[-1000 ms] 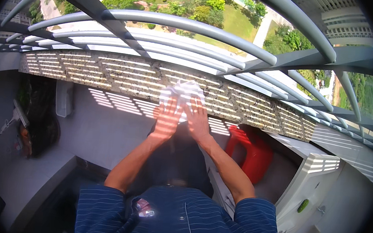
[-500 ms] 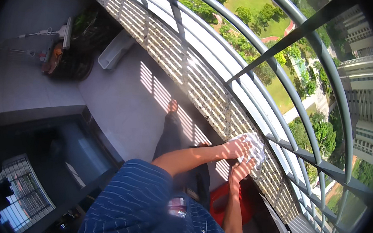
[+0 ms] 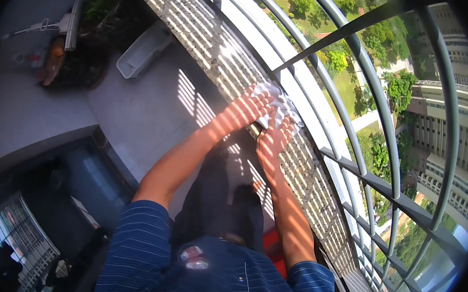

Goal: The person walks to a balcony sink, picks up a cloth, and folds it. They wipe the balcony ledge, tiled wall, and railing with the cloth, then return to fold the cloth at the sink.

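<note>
A bunched white cloth (image 3: 288,107) lies on a speckled granite ledge (image 3: 219,56) striped with shadow. My left hand (image 3: 246,109) is on the cloth's near left side, its fingers spread over the folds and holding it down. Close beside it, my right hand (image 3: 272,142) grips the cloth's near right side, fingertips pressing on the fabric. Both arms reach forward. The undersides of my fingers and the part of the cloth beneath them are hidden.
Curved grey metal railings (image 3: 369,91) rise beyond the ledge, with trees and buildings far below. A white rectangular planter (image 3: 136,59) and a dark round pot (image 3: 79,68) stand on the floor at left. Something red (image 3: 274,247) shows beside my body. Dark glass (image 3: 96,189) lies lower left.
Both hands and the white cloth have slid along the ledge, away from me and to the left. My arms are stretched farther forward, and the view has shifted.
</note>
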Action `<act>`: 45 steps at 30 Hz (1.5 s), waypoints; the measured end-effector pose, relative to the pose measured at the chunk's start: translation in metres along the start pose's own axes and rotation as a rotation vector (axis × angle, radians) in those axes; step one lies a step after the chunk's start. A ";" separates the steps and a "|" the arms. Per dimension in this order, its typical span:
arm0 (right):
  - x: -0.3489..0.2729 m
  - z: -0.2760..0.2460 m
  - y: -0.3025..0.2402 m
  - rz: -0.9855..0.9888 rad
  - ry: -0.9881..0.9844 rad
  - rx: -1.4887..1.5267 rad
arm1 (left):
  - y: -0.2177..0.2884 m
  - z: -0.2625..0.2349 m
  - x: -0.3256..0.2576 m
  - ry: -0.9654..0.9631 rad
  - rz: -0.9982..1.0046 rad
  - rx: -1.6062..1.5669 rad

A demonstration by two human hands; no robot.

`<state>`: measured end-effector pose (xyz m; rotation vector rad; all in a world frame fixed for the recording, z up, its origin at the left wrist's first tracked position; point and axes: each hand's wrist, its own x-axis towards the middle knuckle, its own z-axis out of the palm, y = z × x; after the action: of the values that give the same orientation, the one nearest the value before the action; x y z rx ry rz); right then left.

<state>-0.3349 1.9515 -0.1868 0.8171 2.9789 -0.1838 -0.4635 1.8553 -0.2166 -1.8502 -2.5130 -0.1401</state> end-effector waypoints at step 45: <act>0.103 0.011 -0.138 -0.131 -0.094 0.233 | -0.167 -0.010 -0.038 0.073 -0.079 -0.091</act>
<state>-0.4942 1.8843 -0.1915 0.6101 2.9591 -0.5675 -0.6116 1.7697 -0.2196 -1.7427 -2.5714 -0.3224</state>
